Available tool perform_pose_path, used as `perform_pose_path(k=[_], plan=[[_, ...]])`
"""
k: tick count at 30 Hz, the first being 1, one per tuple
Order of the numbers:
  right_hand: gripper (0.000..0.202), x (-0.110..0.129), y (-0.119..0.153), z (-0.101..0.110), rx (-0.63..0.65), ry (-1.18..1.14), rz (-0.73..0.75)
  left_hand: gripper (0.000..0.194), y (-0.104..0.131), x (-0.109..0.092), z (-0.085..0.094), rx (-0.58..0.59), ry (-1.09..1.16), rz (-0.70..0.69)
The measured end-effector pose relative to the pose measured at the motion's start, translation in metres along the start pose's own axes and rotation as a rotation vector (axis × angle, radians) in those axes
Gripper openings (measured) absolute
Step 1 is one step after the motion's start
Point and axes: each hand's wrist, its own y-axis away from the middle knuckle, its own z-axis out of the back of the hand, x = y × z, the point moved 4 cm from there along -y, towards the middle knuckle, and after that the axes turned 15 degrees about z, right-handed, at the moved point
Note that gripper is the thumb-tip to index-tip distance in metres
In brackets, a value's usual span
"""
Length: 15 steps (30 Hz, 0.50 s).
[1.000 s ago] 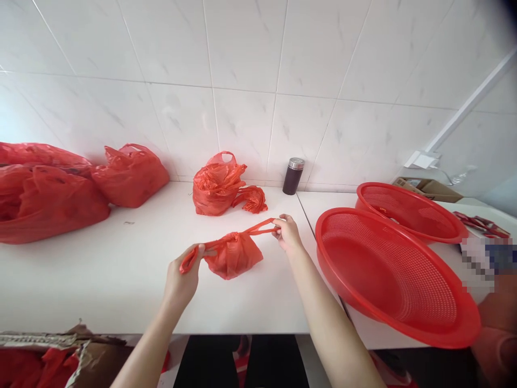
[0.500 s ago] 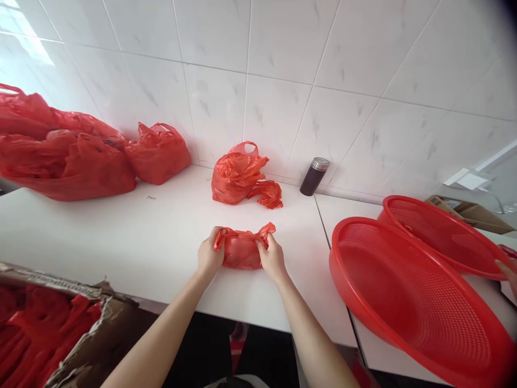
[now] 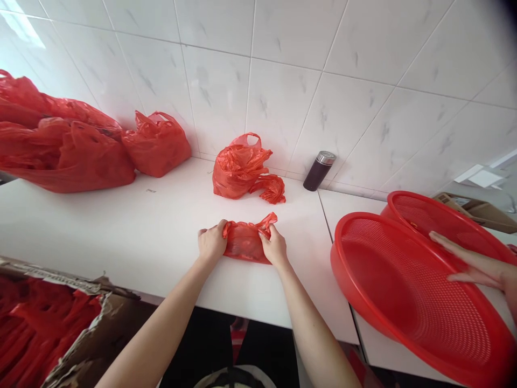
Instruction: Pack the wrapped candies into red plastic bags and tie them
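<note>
A small red plastic bag (image 3: 245, 242) lies low over the white table near its front edge, its film stretched around contents I cannot make out. My left hand (image 3: 212, 241) is closed on the bag's left end. On the other side, my right hand (image 3: 275, 245) pinches the upper right corner, and a twisted bit of film sticks up above the thumb. Just behind stand a fuller red bag (image 3: 234, 173) with a loop handle and a crumpled piece of red bag (image 3: 272, 188) beside it.
Large red bags (image 3: 81, 156) and a smaller one (image 3: 159, 145) line the wall at left. A torn carton (image 3: 109, 318) of red bags is front left. A dark flask (image 3: 319, 171) stands behind. Red baskets (image 3: 351, 269) fill the right, with another person's hand (image 3: 464, 261) over them.
My left hand has shifted its hold on the bag's left end, and the film is pulled tighter. The other person's hand has reached in from the right over the baskets. The view has tilted slightly.
</note>
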Motion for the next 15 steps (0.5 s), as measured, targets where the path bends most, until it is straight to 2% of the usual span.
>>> perform_pose_path(k=[4,9,15], plan=[[0.013,-0.0013,-0.0006,-0.0018,0.012,0.038,-0.004,0.038,0.0002,0.0011,-0.0029,-0.011,-0.042,-0.007],[0.012,-0.0026,-0.0011,-0.0036,0.027,0.08,0.003,0.026,-0.0012,0.0011,-0.0053,-0.006,-0.068,-0.008],[0.011,-0.0024,-0.0023,-0.004,0.04,0.133,-0.001,0.037,-0.003,0.0003,-0.0071,0.008,-0.095,0.0]])
